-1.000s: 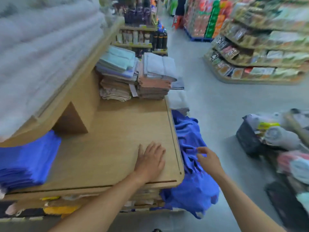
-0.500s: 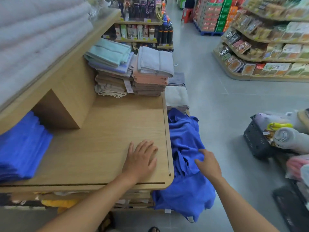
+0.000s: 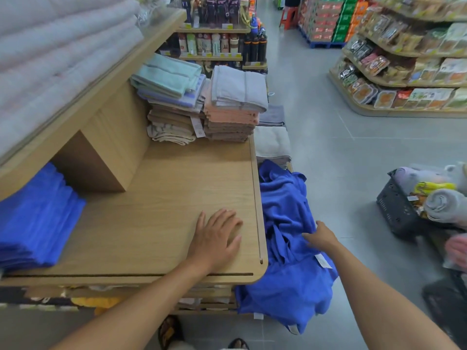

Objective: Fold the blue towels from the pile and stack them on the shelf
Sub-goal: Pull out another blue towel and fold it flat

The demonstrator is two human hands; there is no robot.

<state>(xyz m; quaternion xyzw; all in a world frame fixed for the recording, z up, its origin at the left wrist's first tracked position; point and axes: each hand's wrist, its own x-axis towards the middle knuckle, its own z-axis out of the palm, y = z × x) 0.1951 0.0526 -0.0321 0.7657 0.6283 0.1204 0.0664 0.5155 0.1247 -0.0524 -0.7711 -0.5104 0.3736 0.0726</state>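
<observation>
Left hand point(image 3: 217, 238) is flat on the light wood-grain display shelf point(image 3: 164, 198) near its front right corner, fingers spread wide and holding nothing; my guess is it's just bracing while the other arm reaches. Right hand point(image 3: 322, 237) is down on the crumpled pile of blue cloth towels point(image 3: 285, 198) slumped against the shelf's right edge, fingers buried in the folds, so I can't tell if they've pinched one yet. The neat folded stack of blue towels point(image 3: 32, 221) sits at the shelf's left end, leaving the bare middle free, probably for folding.
</observation>
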